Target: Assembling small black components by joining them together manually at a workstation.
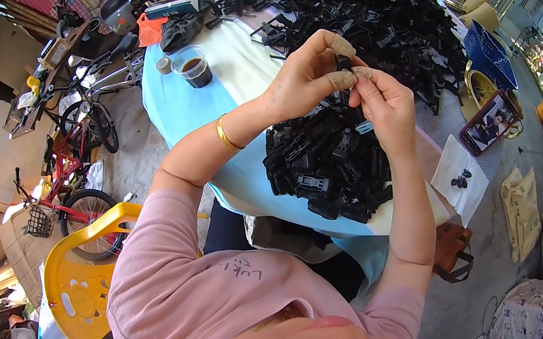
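Observation:
My left hand (302,79) pinches a small black plastic part (342,61) between taped thumb and forefinger, over the table. Close against it, my right hand (387,106) has its taped fingertips pressed together at the same part; whether something smaller sits between them is hidden. A light blue bit (365,127) shows below the right hand's fingers. Beneath both hands lies a near pile of black plastic parts (318,159). Beyond them spreads a larger heap of similar black pieces (372,9).
A clear cup of dark liquid (193,66) stands on the left of the cloth-covered table (174,116). At the right are a phone (491,124), a white paper (462,173) with small dark bits, and a blue basket (489,54). A yellow chair (86,261) is at lower left.

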`<action>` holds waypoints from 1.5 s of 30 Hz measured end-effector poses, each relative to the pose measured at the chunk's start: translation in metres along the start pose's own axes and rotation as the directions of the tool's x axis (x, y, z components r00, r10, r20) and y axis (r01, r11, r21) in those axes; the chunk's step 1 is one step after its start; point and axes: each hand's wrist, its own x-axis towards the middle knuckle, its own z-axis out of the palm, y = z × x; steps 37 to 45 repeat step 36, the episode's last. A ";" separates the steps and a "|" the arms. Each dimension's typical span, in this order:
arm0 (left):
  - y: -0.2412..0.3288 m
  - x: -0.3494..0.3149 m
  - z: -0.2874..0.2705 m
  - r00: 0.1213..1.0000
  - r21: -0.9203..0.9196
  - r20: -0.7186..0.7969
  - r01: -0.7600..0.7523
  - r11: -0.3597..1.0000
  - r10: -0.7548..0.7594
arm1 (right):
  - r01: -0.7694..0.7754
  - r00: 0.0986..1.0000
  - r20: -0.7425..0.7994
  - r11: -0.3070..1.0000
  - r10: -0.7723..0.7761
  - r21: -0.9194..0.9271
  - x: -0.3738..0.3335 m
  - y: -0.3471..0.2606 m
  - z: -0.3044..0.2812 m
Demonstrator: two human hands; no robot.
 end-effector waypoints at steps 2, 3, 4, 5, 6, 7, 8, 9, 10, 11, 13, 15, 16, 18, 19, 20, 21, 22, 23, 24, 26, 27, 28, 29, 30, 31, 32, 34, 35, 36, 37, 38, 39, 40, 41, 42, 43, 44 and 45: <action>-0.004 -0.002 0.002 0.997 -0.022 -0.009 -0.072 0.997 0.072 | -0.019 1.000 -0.006 1.000 0.020 0.024 -0.001 -0.002 0.003; -0.005 -0.003 0.003 0.991 0.080 -0.048 -0.118 0.990 0.122 | -0.044 0.999 -0.013 0.996 0.045 0.075 -0.002 -0.004 0.005; -0.007 -0.005 0.005 0.981 0.180 -0.081 -0.157 0.971 0.174 | -0.068 0.997 -0.021 0.990 0.071 0.124 -0.002 -0.006 0.005; -0.009 -0.007 0.007 0.982 0.181 -0.081 -0.156 0.971 0.172 | -0.069 0.997 -0.021 0.990 0.072 0.125 -0.003 -0.005 0.006; -0.012 -0.008 0.010 0.967 0.163 -0.135 -0.192 0.968 0.215 | -0.080 0.996 -0.020 0.992 0.082 0.101 -0.003 -0.003 0.006; -0.014 -0.008 0.012 0.948 0.143 -0.186 -0.233 0.962 0.257 | -0.088 0.996 -0.025 0.993 0.090 0.074 -0.003 -0.002 0.004; -0.013 -0.008 0.012 0.949 0.139 -0.182 -0.234 0.962 0.257 | -0.087 0.996 -0.030 0.994 0.090 0.072 -0.003 -0.002 0.003; -0.011 -0.008 0.011 0.966 0.216 -0.147 -0.178 0.960 0.212 | -0.112 0.993 -0.033 0.987 0.117 0.115 -0.003 -0.002 0.002; -0.010 -0.008 0.010 0.981 0.288 -0.110 -0.123 0.950 0.161 | -0.138 0.988 -0.042 0.978 0.146 0.156 -0.003 -0.001 0.000; -0.007 -0.006 0.010 0.982 0.278 -0.100 -0.125 0.952 0.158 | -0.139 0.987 -0.057 0.979 0.149 0.152 -0.003 0.002 -0.002; 0.000 -0.002 0.009 0.990 0.360 -0.084 -0.077 0.930 0.115 | 0.043 0.993 -0.111 0.997 -0.049 -0.062 0.002 0.012 -0.005; -0.007 0.001 0.005 0.968 0.290 -0.178 -0.119 0.950 0.176 | 0.186 0.960 -0.181 0.968 -0.216 -0.169 0.007 0.016 -0.007; -0.004 0.002 0.001 0.972 0.335 -0.175 -0.092 0.938 0.158 | 0.304 0.888 -0.201 0.855 -0.414 -0.420 0.010 0.019 -0.012; -0.002 0.006 -0.007 0.985 0.331 -0.159 -0.007 0.943 0.063 | 0.358 0.771 -0.161 0.628 -0.616 -0.691 0.016 0.026 -0.026; 0.000 0.007 -0.008 0.992 0.279 -0.129 0.022 0.960 0.015 | 0.350 0.769 -0.167 0.624 -0.617 -0.699 0.018 0.031 -0.032; -0.002 0.006 -0.008 0.993 0.242 -0.114 0.055 0.969 -0.028 | 0.323 0.768 -0.157 0.587 -0.621 -0.743 0.020 0.036 -0.036; -0.003 0.004 -0.007 0.993 0.206 -0.099 0.089 0.974 -0.070 | 0.295 0.768 -0.146 0.548 -0.623 -0.783 0.021 0.039 -0.040; -0.002 0.002 -0.005 0.993 0.206 -0.094 0.087 0.975 -0.069 | 0.253 0.795 -0.161 0.560 -0.585 -0.789 0.022 0.042 -0.042; 0.000 -0.001 -0.002 0.989 0.268 -0.103 0.134 0.954 -0.110 | 0.252 0.793 -0.163 0.559 -0.587 -0.790 0.021 0.045 -0.043; 0.002 -0.005 0.000 0.982 0.329 -0.117 0.180 0.927 -0.149 | 0.175 0.838 -0.173 0.556 -0.517 -0.813 0.021 0.047 -0.045; 0.005 -0.014 0.000 0.979 0.324 -0.104 0.199 0.925 -0.175 | 0.102 0.878 -0.185 0.549 -0.442 -0.829 0.020 0.052 -0.046; 0.007 -0.018 0.000 0.976 0.317 -0.092 0.219 0.923 -0.199 | 0.076 0.890 -0.182 0.529 -0.417 -0.845 0.021 0.055 -0.047; 0.010 -0.022 0.000 0.967 0.311 -0.077 0.254 0.916 -0.242 | 0.051 0.903 -0.178 0.509 -0.391 -0.859 0.022 0.058 -0.047; 0.012 -0.027 0.001 0.966 0.315 -0.084 0.260 0.913 -0.246 | 0.054 0.905 -0.176 0.515 -0.388 -0.855 0.022 0.060 -0.048; 0.012 -0.031 0.002 0.970 0.368 -0.050 0.239 0.899 -0.237 | 0.021 0.917 -0.188 0.515 -0.351 -0.857 0.021 0.062 -0.050; 0.014 -0.036 0.003 0.973 0.419 -0.016 0.216 0.882 -0.230 | -0.011 0.928 -0.200 0.512 -0.315 -0.859 0.022 0.064 -0.052; 0.020 -0.039 0.006 0.971 0.515 0.023 0.192 0.835 -0.238 | -0.028 0.936 -0.204 0.517 -0.287 -0.855 0.023 0.066 -0.053; 0.024 -0.047 0.009 0.977 0.536 -0.005 0.181 0.825 -0.211 | -0.010 0.935 -0.194 0.523 -0.297 -0.852 0.022 0.071 -0.055; 0.025 -0.050 0.011 0.983 0.552 -0.025 0.163 0.817 -0.180 | 0.003 0.932 -0.187 0.522 -0.311 -0.853 0.023 0.072 -0.055; 0.027 -0.052 0.010 0.983 0.556 -0.031 0.168 0.814 -0.182 | -0.006 0.935 -0.187 0.514 -0.300 -0.858 0.024 0.073 -0.054; 0.027 -0.052 0.010 0.983 0.556 -0.031 0.168 0.814 -0.182 | -0.006 0.935 -0.187 0.514 -0.300 -0.858 0.024 0.073 -0.054; 0.027 -0.052 0.010 0.983 0.556 -0.031 0.168 0.814 -0.182 | -0.006 0.935 -0.187 0.514 -0.300 -0.858 0.024 0.073 -0.054; 0.027 -0.052 0.010 0.983 0.556 -0.031 0.168 0.814 -0.182 | -0.006 0.935 -0.187 0.514 -0.300 -0.858 0.024 0.073 -0.054; 0.027 -0.052 0.010 0.983 0.556 -0.031 0.168 0.814 -0.182 | -0.006 0.935 -0.187 0.514 -0.300 -0.858 0.024 0.073 -0.054; 0.027 -0.052 0.010 0.983 0.556 -0.031 0.168 0.814 -0.182 | -0.006 0.935 -0.187 0.514 -0.300 -0.858 0.024 0.073 -0.054; 0.027 -0.052 0.010 0.983 0.556 -0.031 0.168 0.814 -0.182 | -0.006 0.935 -0.187 0.514 -0.300 -0.858 0.024 0.073 -0.054; 0.027 -0.052 0.010 0.983 0.556 -0.031 0.168 0.814 -0.182 | -0.006 0.935 -0.187 0.514 -0.300 -0.858 0.024 0.073 -0.054; 0.027 -0.052 0.010 0.983 0.556 -0.031 0.168 0.814 -0.182 | -0.006 0.935 -0.187 0.514 -0.300 -0.858 0.024 0.073 -0.054; 0.027 -0.052 0.010 0.983 0.556 -0.031 0.168 0.814 -0.182 | -0.006 0.935 -0.187 0.514 -0.300 -0.858 0.024 0.073 -0.054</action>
